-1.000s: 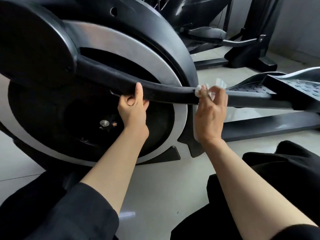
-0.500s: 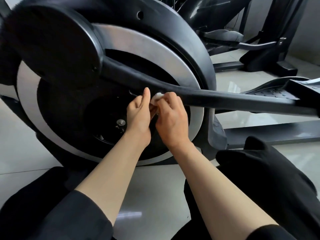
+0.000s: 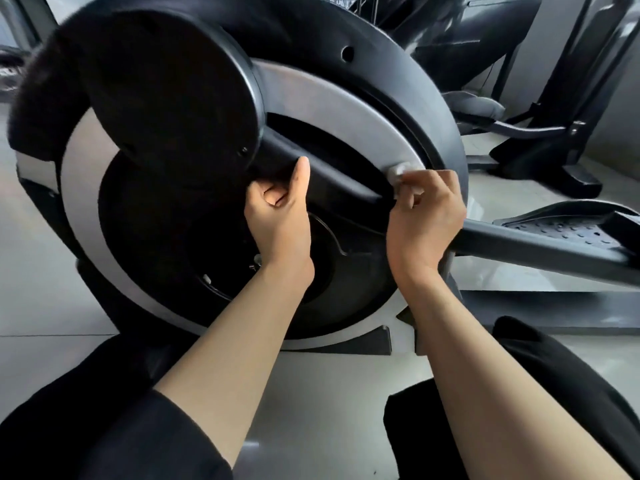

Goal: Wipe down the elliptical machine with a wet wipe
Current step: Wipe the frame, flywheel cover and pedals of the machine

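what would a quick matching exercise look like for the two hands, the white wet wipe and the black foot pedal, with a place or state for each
Things:
1. left hand
2. right hand
3. white wet wipe
4. black foot pedal

States:
A. pinched against the silver ring
B. grips the black crank arm
C. far right, untouched
D. holds the wipe

Pairs: 1-B, 2-D, 3-A, 4-C

two hands (image 3: 280, 216) (image 3: 424, 223), one wipe (image 3: 398, 173), two elliptical machines (image 3: 346, 109) (image 3: 540, 109).

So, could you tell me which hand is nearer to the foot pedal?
Right. The right hand, pinching the wet wipe, sits beside the foot pedal along the crank arm; the left hand grips that arm farther away.
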